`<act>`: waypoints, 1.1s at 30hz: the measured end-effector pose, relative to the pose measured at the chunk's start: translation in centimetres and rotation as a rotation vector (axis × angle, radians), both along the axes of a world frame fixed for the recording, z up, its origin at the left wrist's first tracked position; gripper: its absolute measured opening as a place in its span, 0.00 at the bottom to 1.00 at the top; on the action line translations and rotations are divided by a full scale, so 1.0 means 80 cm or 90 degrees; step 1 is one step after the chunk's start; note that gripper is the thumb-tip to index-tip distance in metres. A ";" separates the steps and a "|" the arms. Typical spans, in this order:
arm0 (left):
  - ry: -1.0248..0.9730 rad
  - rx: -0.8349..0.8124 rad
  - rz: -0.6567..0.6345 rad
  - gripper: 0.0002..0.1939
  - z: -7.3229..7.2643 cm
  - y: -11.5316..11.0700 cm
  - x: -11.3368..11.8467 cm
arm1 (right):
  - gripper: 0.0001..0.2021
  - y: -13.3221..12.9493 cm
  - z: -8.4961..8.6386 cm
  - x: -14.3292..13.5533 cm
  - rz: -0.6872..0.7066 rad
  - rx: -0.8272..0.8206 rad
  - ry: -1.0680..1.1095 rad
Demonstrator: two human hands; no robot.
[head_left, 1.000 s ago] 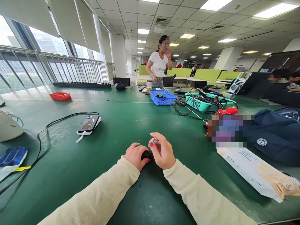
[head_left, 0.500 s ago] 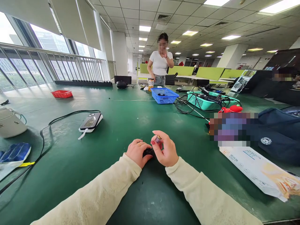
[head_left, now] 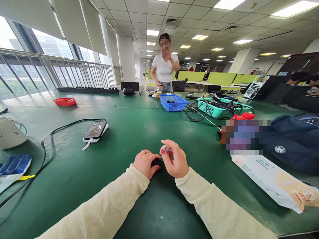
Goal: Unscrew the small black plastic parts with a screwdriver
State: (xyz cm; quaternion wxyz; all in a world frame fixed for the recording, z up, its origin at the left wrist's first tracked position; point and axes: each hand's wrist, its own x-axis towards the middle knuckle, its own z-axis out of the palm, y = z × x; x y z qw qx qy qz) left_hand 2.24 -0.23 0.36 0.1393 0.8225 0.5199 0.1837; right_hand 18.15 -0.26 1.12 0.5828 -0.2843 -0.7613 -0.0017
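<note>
Head camera: On a green table (head_left: 129, 132), I steadied a small black part (head_left: 156, 162) beneath my left hand (head_left: 146, 163), fingers curled around it. Just right of the black part, my right hand (head_left: 175, 159) grasped a slim tool with a purplish handle (head_left: 167, 148), pinched between thumb and fingers. The tool's long axis slanted down and leftward to the black part; whether its tip touched, I could not tell. My left hand was the nearer to the part and hid much of it, so its own long axis was unclear. Those left fingers were the closest obstruction.

Farther off, left of the black part, lay a phone (head_left: 96, 130); well beyond the part stood a blue basket (head_left: 173, 103), with a teal basket (head_left: 214, 111) of cables to its far right. Near the table's right side, well apart from the part, lay a white packet (head_left: 264, 177) and a dark blue bag (head_left: 286, 139). Beyond the part, across the table, stood a person in a white shirt (head_left: 164, 68).
</note>
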 end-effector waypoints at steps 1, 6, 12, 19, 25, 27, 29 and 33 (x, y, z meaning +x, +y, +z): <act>0.001 -0.003 0.002 0.20 0.001 0.000 0.000 | 0.16 0.000 0.001 0.000 0.000 0.009 -0.005; 0.013 -0.012 0.003 0.20 0.003 -0.002 0.000 | 0.16 -0.001 0.002 0.000 -0.002 0.027 -0.005; 0.018 -0.016 0.002 0.19 0.004 0.000 0.000 | 0.17 -0.002 0.001 -0.001 -0.002 0.037 0.001; 0.018 -0.032 0.009 0.20 0.006 -0.001 0.000 | 0.17 -0.001 0.001 -0.001 -0.011 0.053 -0.010; 0.021 -0.024 0.003 0.19 0.004 0.002 -0.001 | 0.17 0.000 -0.002 0.001 -0.024 0.049 0.007; 0.017 -0.021 -0.003 0.20 0.001 0.003 -0.002 | 0.17 0.000 -0.001 0.001 -0.022 0.051 -0.001; 0.013 -0.015 -0.010 0.20 -0.001 0.004 -0.003 | 0.17 -0.001 0.000 0.001 -0.021 0.052 -0.006; 0.010 0.000 -0.018 0.19 -0.004 0.005 -0.005 | 0.16 -0.003 0.002 0.000 -0.021 0.059 -0.008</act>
